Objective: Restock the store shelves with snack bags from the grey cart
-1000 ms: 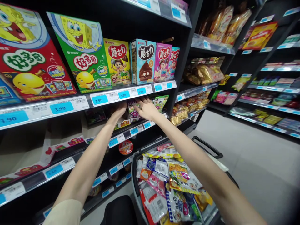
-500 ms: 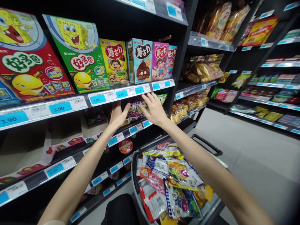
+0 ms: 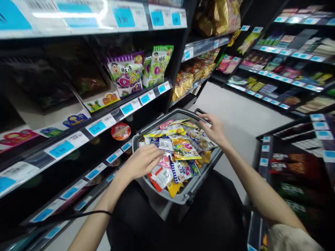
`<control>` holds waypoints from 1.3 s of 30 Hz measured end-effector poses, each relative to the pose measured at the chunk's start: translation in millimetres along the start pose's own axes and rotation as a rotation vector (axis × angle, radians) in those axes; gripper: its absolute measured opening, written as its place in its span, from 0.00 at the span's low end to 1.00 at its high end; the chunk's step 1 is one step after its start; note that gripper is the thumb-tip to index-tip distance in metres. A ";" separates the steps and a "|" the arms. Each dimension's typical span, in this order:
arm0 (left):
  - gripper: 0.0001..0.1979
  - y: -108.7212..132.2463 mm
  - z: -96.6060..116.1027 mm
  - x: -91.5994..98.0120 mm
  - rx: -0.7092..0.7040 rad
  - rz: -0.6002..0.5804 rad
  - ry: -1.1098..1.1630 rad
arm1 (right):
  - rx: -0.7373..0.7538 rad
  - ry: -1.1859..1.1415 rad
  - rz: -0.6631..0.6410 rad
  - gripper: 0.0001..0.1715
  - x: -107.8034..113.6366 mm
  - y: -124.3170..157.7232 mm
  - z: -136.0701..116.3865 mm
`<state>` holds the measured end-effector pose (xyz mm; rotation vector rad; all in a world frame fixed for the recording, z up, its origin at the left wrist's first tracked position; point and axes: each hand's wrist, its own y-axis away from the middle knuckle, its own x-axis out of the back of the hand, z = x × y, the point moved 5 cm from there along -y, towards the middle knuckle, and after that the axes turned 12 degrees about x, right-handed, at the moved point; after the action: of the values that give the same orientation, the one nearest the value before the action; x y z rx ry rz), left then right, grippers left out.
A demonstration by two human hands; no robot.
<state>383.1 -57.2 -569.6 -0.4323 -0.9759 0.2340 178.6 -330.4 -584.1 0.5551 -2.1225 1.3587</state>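
Observation:
A grey shopping basket (image 3: 196, 181) sits low in front of me, heaped with several bright snack packets (image 3: 184, 148). My left hand (image 3: 142, 162) lies on the near left of the heap, fingers stretched out over a pink and white packet (image 3: 163, 164), holding nothing. At the basket's far right rim, my right hand (image 3: 213, 129) hovers with its fingers apart and bent down onto the packets there. On the shelf above stand purple sweet bags (image 3: 127, 75) and green sweet bags (image 3: 161, 62).
Black shelving with blue price tags (image 3: 101, 127) runs along my left. A round red sticker (image 3: 120, 131) hangs under one shelf edge. More stocked shelves (image 3: 282, 69) line the far side, and a low rack (image 3: 290, 167) stands close on the right. Grey floor (image 3: 235, 108) lies beyond the basket.
Both hands have left the purple bag on the shelf and dropped to the basket. My view has tilted down, so the boxed snacks on the upper shelf are out of sight.

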 end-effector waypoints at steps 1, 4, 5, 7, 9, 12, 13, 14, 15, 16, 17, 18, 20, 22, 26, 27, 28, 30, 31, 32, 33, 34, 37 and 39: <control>0.11 8.7 -2.6 -16.1 -0.029 -0.108 0.019 | -0.077 0.007 -0.034 0.14 -5.1 14.1 15.0; 0.12 32.9 -14.6 -48.8 -0.036 -0.241 0.061 | -0.198 -0.022 -0.151 0.16 -24.2 35.0 40.4; 0.12 39.3 -18.6 -55.7 -0.023 -0.240 0.086 | -0.187 -0.030 -0.203 0.17 -31.7 35.1 42.4; 0.11 49.5 -25.5 -66.6 -0.001 -0.209 0.137 | -0.092 -0.020 -0.331 0.23 -48.4 29.2 39.5; 0.11 56.4 -30.9 -75.3 0.008 -0.165 0.189 | 0.042 0.005 -0.465 0.29 -66.5 21.5 33.7; 0.11 61.2 -39.7 -85.6 0.088 -0.115 0.270 | 0.169 0.033 -0.584 0.25 -92.0 14.5 31.4; 0.10 61.8 -42.9 -87.5 0.140 -0.100 0.302 | 0.193 0.045 -0.611 0.21 -100.1 14.1 32.4; 0.11 62.2 -45.7 -88.8 0.201 -0.090 0.338 | 0.210 0.059 -0.634 0.16 -107.6 14.8 33.9; 0.11 62.5 -48.0 -89.7 0.266 -0.092 0.376 | 0.221 0.074 -0.649 0.13 -114.0 16.1 35.7; 0.12 62.7 -49.7 -89.9 0.332 -0.105 0.420 | 0.226 0.088 -0.653 0.12 -119.1 17.8 37.5; 0.13 62.8 -50.7 -89.7 0.393 -0.131 0.467 | 0.226 0.097 -0.647 0.12 -122.6 19.4 39.1; 0.14 62.8 -51.0 -88.9 0.448 -0.173 0.511 | 0.219 0.097 -0.628 0.13 -124.2 20.6 40.2; 0.15 62.1 -50.3 -82.2 0.525 -0.258 0.568 | 0.192 0.071 -0.570 0.13 -122.2 20.0 41.0; 0.16 58.3 -49.3 -66.4 0.549 -0.322 0.556 | 0.145 0.028 -0.503 0.12 -114.0 13.7 39.7; 0.17 37.8 -46.3 -10.4 0.473 -0.424 0.411 | 0.019 0.010 -0.322 0.13 -84.2 -14.6 29.3; 0.17 30.4 -45.7 7.1 0.450 -0.426 0.360 | -0.010 0.011 -0.257 0.14 -75.3 -22.5 23.6; 0.16 22.2 -45.3 25.5 0.425 -0.407 0.294 | -0.045 -0.002 -0.182 0.15 -66.3 -29.3 16.6; 0.15 4.3 -44.2 63.3 0.368 -0.295 0.095 | -0.159 -0.083 0.010 0.16 -49.5 -37.4 0.0; 0.15 -4.7 -42.8 80.6 0.328 -0.232 -0.040 | -0.240 -0.158 0.119 0.18 -42.9 -37.6 -8.8; 0.15 -13.4 -40.9 95.7 0.283 -0.175 -0.195 | -0.329 -0.256 0.227 0.20 -38.4 -35.1 -17.9; 0.15 -21.8 -39.1 108.6 0.240 -0.124 -0.363 | -0.421 -0.373 0.328 0.22 -36.5 -30.2 -27.0; 0.16 -29.8 -37.8 118.9 0.205 -0.081 -0.534 | -0.514 -0.501 0.415 0.26 -37.0 -23.3 -35.7; 0.19 -49.5 -40.0 139.5 0.186 0.041 -0.950 | -0.785 -0.840 0.512 0.34 -49.6 4.0 -57.8; 0.23 -57.6 -47.8 146.5 0.251 0.104 -1.087 | -0.932 -0.978 0.466 0.34 -58.9 23.0 -68.2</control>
<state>503.0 -64.5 -457.2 -0.0918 -1.9562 0.7186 225.0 -256.1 -615.1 0.3379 -3.4568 0.0383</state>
